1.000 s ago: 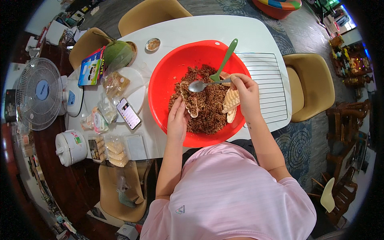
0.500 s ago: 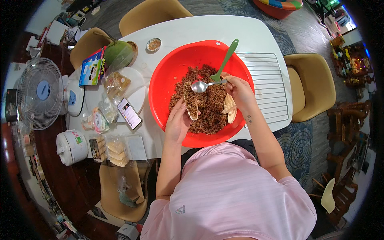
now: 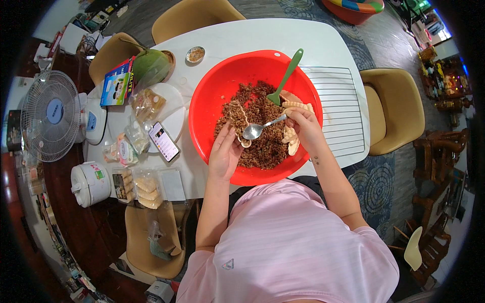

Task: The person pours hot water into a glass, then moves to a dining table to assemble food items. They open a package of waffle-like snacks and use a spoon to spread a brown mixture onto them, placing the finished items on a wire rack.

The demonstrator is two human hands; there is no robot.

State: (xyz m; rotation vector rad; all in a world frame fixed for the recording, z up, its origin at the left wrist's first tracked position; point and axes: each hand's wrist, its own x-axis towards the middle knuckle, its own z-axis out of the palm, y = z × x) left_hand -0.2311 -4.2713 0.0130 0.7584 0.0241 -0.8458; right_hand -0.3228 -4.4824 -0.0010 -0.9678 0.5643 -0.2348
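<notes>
Over a wide red basin [image 3: 202, 126] my left hand [image 3: 225, 154] holds a pale, ridge-edged wafer shell [image 3: 246, 143] topped with brown crumbly filling [image 3: 233, 115]. My right hand [image 3: 305, 129] pinches the handle of a metal spoon [image 3: 252, 132], whose bowl rests against or just beside the shell's right edge. Loose brown crumbly mixture [image 3: 268, 151] covers the basin's floor. A green spatula [image 3: 285, 78] leans in it, its handle over the far rim. More pale ridged wafers [image 3: 290, 141] lie at the basin's right side, partly hidden by my right hand.
Right of the basin lies a wire rack [image 3: 338, 111]. On the left are a phone [image 3: 164, 142], a white plate [image 3: 174, 113] with bagged food, a green coconut [image 3: 150, 65] and packaged wafers [image 3: 147, 189]. A small dish [image 3: 195, 54] sits at the far side.
The spoon has come down and nearer along the shell's right edge. My right hand has shifted slightly nearer, uncovering more wafers. The shell has tilted a little in my left hand.
</notes>
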